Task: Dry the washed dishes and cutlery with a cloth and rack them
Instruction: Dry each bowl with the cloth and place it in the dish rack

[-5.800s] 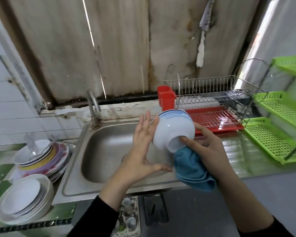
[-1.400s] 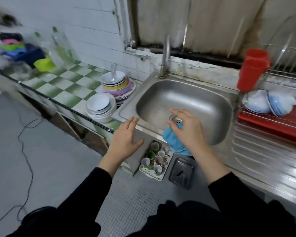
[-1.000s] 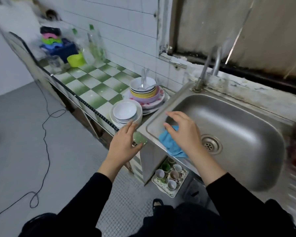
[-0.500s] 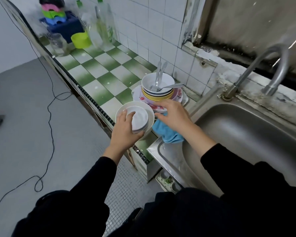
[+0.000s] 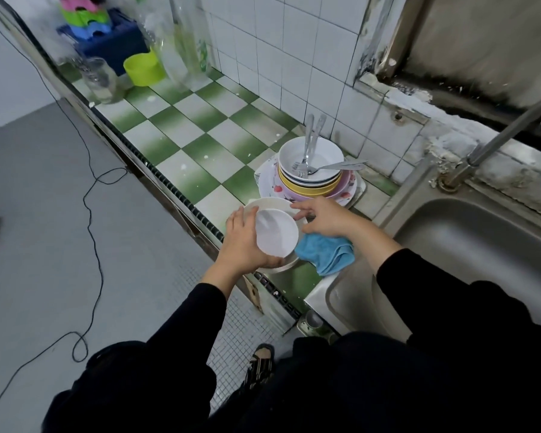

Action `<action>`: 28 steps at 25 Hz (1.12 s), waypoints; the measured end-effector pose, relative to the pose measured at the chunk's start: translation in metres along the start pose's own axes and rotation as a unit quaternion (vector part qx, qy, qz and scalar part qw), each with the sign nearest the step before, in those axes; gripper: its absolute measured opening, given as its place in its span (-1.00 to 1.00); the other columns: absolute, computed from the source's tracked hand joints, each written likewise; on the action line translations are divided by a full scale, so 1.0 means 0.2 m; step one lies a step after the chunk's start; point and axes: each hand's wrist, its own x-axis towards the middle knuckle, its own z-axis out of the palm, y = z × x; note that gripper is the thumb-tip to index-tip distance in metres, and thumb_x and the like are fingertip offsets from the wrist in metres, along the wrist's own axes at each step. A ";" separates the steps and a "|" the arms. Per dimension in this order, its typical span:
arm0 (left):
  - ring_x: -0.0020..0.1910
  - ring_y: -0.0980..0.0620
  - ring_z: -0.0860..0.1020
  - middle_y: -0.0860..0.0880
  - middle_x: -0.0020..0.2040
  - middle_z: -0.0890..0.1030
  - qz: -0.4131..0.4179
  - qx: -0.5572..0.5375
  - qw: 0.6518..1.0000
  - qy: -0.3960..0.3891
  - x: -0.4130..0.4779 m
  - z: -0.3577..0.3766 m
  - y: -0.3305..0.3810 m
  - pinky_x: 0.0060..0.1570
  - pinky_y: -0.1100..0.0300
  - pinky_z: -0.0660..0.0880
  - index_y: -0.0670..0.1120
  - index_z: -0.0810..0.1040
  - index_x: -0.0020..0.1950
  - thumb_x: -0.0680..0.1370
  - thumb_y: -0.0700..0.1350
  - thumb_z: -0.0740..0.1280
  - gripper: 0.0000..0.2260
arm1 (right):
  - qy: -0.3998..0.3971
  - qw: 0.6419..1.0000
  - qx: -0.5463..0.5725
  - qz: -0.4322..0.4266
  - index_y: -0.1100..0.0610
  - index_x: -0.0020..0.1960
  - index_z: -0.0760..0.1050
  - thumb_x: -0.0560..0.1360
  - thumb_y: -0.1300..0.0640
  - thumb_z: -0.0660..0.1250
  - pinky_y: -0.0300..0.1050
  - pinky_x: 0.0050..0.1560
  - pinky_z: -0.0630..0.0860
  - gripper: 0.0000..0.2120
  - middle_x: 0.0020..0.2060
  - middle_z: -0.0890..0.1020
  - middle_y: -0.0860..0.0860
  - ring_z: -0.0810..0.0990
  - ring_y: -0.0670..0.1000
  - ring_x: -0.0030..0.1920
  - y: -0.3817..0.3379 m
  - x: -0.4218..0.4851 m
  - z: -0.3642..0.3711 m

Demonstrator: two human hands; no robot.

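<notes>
L hand [image 5: 242, 242] has its fingers curled round a small bowl [image 5: 275, 234] & grips it. The bowl is tipped on its side, just above the white pile [image 5: 267, 202] at the near edge of the counter [image 5: 185, 135]. R hand [image 5: 325, 217] is right beside it. The blue cloth [image 5: 325, 256] hangs out from under its palm, so I think it's pinched there, w/ the thumb & first finger stretched to the bowl's rim. Can't tell if they touch it.

How far along: this bowl looks picked up but not wiped yet, so drying it is the step now. Lots left, I think. The white pile under it has more dishes. Just far of that is a 2nd pile [image 5: 310, 186]: white bowl on top, a yellow one, pink plates under. Forks [image 5: 308, 145] & a spoon [image 5: 338, 166] lie in the top bowl, handles sticking out. All that prob. needs a wipe too. The rack isn't in view, so I can't say how much is done.

The sink [image 5: 469, 245] is on the right, w/ the tap [image 5: 509, 131] at its far side. Next job, I guess: rub the cloth inside & outside the bowl, then carry it to the rack
</notes>
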 end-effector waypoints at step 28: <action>0.35 0.01 0.29 -0.09 0.39 0.28 0.135 -0.110 0.982 0.074 0.04 -0.08 -0.05 0.27 0.22 0.27 -0.04 0.07 0.56 0.14 0.03 0.62 0.12 | -0.049 0.989 0.133 -0.027 0.17 0.47 0.31 0.42 0.50 0.35 0.00 0.39 0.38 -0.33 0.40 0.45 0.03 0.38 0.00 0.42 -0.02 0.04 -0.10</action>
